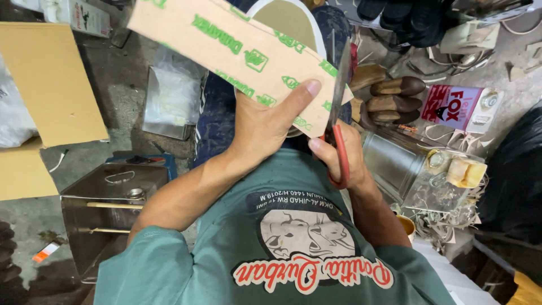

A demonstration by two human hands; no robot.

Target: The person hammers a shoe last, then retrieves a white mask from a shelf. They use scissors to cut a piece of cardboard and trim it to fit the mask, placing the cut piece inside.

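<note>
My left hand [265, 127] grips a tan sheet of board with green print [226, 45], thumb pressed on its near right corner. The sheet slants up to the left, over my lap. My right hand [344, 155] holds red-handled scissors [339, 121], fingers through the loops. The dark blades point away from me and run along the sheet's right edge. A pale insole-shaped piece [293, 22] shows just behind the sheet.
A square metal tin [107, 209] stands at my left and another metal tin [401, 164] at my right with yellowish lumps on it. Brown shoe heels [395, 96] lie beyond. Flat cardboard [45, 79] is at far left, a black bag [516, 175] at far right.
</note>
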